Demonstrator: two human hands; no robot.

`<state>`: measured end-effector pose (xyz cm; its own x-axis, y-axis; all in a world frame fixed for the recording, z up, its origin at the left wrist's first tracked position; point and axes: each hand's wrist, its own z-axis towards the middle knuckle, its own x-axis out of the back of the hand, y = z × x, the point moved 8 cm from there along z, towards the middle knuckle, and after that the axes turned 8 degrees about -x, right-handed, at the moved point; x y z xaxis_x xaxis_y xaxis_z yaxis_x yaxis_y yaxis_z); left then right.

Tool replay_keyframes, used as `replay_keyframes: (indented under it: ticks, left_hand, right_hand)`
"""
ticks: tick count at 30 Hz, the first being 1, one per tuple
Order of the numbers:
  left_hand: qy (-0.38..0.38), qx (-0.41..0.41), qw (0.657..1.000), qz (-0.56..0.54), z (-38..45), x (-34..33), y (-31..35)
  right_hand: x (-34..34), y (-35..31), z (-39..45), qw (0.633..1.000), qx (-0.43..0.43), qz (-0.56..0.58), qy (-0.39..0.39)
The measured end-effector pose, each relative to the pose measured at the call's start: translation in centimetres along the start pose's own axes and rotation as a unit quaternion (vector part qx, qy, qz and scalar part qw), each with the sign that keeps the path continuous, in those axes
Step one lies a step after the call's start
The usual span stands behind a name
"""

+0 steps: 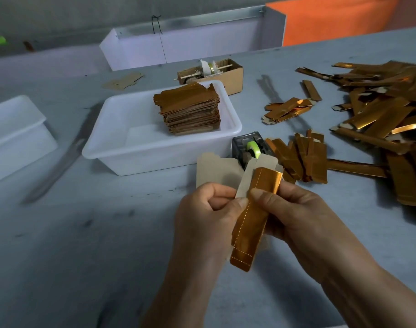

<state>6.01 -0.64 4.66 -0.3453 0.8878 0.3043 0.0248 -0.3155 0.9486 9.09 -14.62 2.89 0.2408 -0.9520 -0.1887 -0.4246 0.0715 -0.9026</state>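
A gold foil carton blank (252, 221), partly folded with its grey-brown inside showing at the top left, is held above the grey table. My left hand (209, 216) pinches its left flap between thumb and fingers. My right hand (294, 214) grips its right side, thumb lying across the gold face. Just behind the blank stands a black tape dispenser (248, 147) with a green roll. A stack of flat gold blanks (190, 110) sits in a white plastic tub (121, 147).
Folded gold cartons (304, 157) lie in a small pile right of the dispenser, with a much larger heap (386, 114) at the far right. A brown cardboard box (228, 76) stands behind the tub. Another white tub (15, 129) is at the left edge.
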Motion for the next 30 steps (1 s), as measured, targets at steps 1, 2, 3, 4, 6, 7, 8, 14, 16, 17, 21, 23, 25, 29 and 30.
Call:
replay_keyframes:
  ticks: [1,2,3,4,6,7,8,14,16,17,21,23,25,29,30]
  left_hand:
    - [0.019,-0.022,0.999,0.024,-0.1,0.2,0.4]
    - [0.041,-0.054,0.996,0.056,-0.3,0.3,1.2]
    - [0.061,-0.094,0.989,0.101,-0.6,0.4,2.1]
    - [0.075,-0.142,0.973,0.166,-0.9,0.4,3.2]
    - [0.083,-0.238,0.917,0.31,-1.7,-0.6,5.2]
    - [0.085,-0.277,0.883,0.369,-2.3,-1.3,5.9]
    - [0.084,-0.301,0.856,0.411,-2.9,-2.0,6.3]
    - [0.03,-0.258,0.823,0.505,-3.8,-3.8,5.5]
    - [0.013,-0.251,0.825,0.506,-3.7,-4.0,5.2]
    - [0.005,-0.25,0.83,0.499,-3.7,-4.0,5.1]
    - [0.017,-0.206,0.932,0.296,-2.3,-2.3,4.8]
    - [0.029,-0.099,0.98,0.17,-1.2,-0.9,3.1]
    - [-0.028,0.012,0.998,0.058,-0.6,-0.8,1.1]
    - [-0.088,0.052,0.994,0.029,0.0,-0.8,0.6]
    - [-0.074,0.045,0.995,0.039,0.2,-0.4,0.6]
  right_hand:
    - [0.0,0.0,0.1,1.0,0.002,0.003,0.004]
    - [-0.1,0.0,0.3,1.0,0.002,0.008,0.008]
    - [-0.2,0.0,0.4,1.0,0.0,0.014,0.012]
    - [-0.2,0.0,0.5,1.0,-0.002,0.022,0.015]
    - [-0.4,-0.1,0.7,0.999,-0.004,0.04,0.016]
    - [-0.6,-0.3,0.7,0.999,-0.004,0.045,0.016]
    - [-0.6,-0.4,0.7,0.999,-0.004,0.047,0.018]
    - [-0.6,-0.4,0.8,0.999,-0.005,0.046,0.011]
    - [-0.8,-0.4,0.8,0.999,-0.001,0.039,0.007]
    - [-0.7,-0.3,0.9,1.0,-0.002,0.025,0.015]
    - [-0.2,-0.1,1.3,0.999,-0.011,0.027,0.022]
    - [-0.1,-0.2,1.3,1.0,-0.009,0.028,0.011]
    - [-0.1,-0.5,1.3,1.0,-0.001,0.009,0.001]
    - [-0.1,-1.4,1.5,0.998,-0.009,-0.066,-0.017]
    - [0.2,-1.8,1.5,0.996,-0.007,-0.089,-0.014]
